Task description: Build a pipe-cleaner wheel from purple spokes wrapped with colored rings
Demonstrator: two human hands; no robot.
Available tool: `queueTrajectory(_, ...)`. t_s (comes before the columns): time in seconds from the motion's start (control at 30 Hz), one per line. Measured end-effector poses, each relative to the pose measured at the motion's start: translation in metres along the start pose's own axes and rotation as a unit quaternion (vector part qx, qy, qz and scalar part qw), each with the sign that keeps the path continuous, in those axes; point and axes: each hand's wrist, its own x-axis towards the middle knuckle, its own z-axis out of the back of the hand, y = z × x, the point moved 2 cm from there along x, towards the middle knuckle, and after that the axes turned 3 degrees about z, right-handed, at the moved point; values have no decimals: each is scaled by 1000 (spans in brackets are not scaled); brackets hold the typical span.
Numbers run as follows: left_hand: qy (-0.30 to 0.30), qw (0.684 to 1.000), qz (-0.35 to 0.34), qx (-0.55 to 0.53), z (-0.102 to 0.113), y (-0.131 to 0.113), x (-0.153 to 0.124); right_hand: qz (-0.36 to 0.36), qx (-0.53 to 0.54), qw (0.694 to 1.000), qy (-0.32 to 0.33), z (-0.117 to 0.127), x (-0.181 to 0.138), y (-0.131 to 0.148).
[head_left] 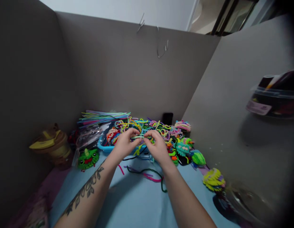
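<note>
My left hand [125,144] and my right hand [157,147] meet above the front of a blue tray [103,147]. Thumb and fingers of each are pinched on a pale green pipe cleaner [138,137], stretched short between them; its ends are hidden by my fingers. Behind them lies a tangled heap of curled, many-coloured pipe cleaners [166,129]. Nearer to me on the blue tabletop [137,202] are loose pieces: a dark green pipe cleaner [137,172] and a pink one [153,180].
Straight pipe cleaners [104,117] lie bundled at back left, above a green fuzzy figure [88,159]. Further left stands a brown and yellow container [52,142]. Fuzzy turquoise [183,148] and yellow [213,180] pieces line the right. Grey panels [132,72] enclose the table; a phone [168,118] leans behind.
</note>
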Motion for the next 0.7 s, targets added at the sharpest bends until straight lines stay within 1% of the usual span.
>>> queueTrajectory(0.1,-23,998,39,-36,-2,-3,1,15,-23,998,-49,1,-2,6)
queueTrajectory(0.17,-35,991,76,-103,-4,-3,1,21,-45,997,-63,0,-3,9)
queueTrajectory(0.3,-36,953,140,-266,-9,1,2,32,-94,995,-30,-7,-7,10)
queueTrajectory(0.43,-8,921,173,-349,-13,1,2,36,-121,992,-15,-12,-8,7)
queueTrajectory(0.5,4,916,184,-356,-13,1,1,40,-128,991,-20,-12,-8,6)
queueTrajectory(0.53,5,919,185,-349,-13,1,1,44,-132,990,-24,-11,-8,6)
queueTrajectory(0.7,7,949,163,-271,-9,3,3,60,-135,989,-29,-8,-7,6)
